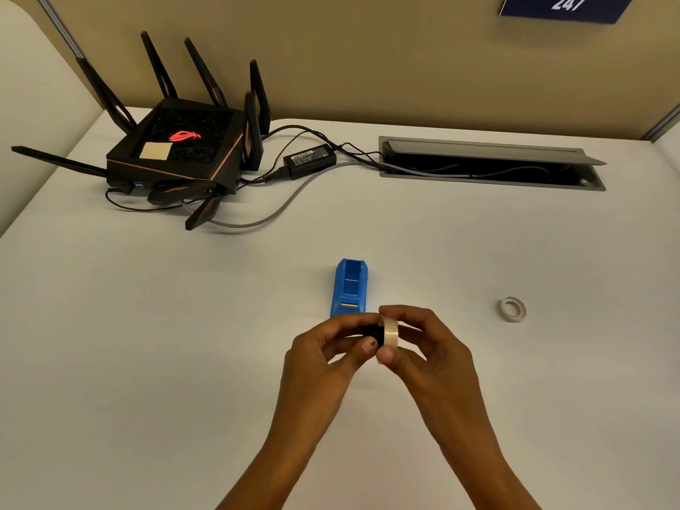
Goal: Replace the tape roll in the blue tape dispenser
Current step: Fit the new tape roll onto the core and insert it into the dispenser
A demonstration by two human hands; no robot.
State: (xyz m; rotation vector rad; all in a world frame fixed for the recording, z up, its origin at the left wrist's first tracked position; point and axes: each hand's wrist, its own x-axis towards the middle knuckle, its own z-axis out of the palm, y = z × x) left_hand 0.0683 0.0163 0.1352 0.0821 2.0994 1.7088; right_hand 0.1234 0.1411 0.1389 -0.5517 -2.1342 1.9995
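Observation:
The blue tape dispenser stands on the white table, its roll bay empty. Just in front of it, both hands meet above the table. My right hand pinches a pale tape roll edge-on between thumb and fingers. My left hand grips a small black spool pressed against the roll's left side; the spool is mostly hidden by fingers. A thin, nearly used-up tape ring lies flat on the table to the right.
A black router with several antennas sits at the back left, with its power adapter and cables trailing to an open cable tray in the table at the back. A partition wall stands behind.

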